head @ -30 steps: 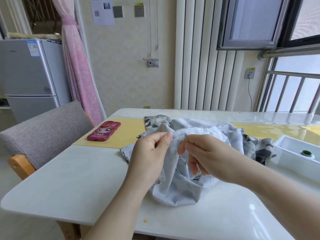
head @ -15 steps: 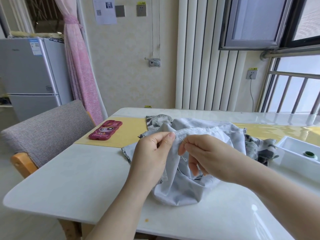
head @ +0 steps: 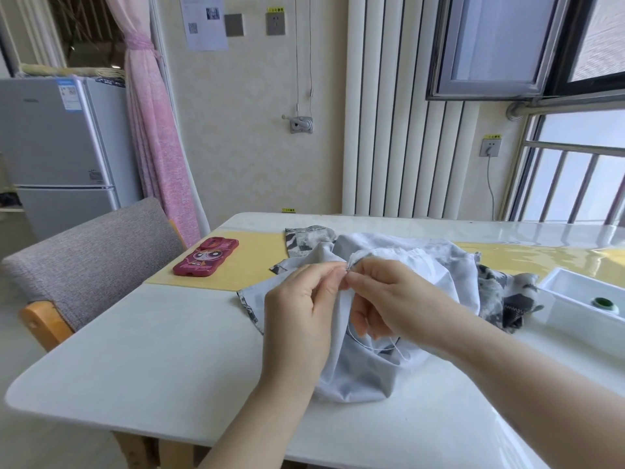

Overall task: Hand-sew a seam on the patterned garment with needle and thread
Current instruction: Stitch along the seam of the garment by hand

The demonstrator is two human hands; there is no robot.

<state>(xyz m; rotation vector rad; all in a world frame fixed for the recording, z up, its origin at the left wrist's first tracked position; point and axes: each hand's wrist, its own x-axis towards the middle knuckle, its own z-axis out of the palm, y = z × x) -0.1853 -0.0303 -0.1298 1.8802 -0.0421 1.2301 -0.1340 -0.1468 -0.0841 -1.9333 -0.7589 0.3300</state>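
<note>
Head: left hand [head: 301,309], right hand [head: 402,299] fingertip-to-fingertip

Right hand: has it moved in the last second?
Yes. The right hand edged left, away from the white tray, fingertips now meeting the left hand at the garment.

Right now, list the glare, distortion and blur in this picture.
Head view: window daylight glares off the glossy table far right; the wide lens bows the window frame; the needle is too fine to make out where left hand and right hand meet.
</note>
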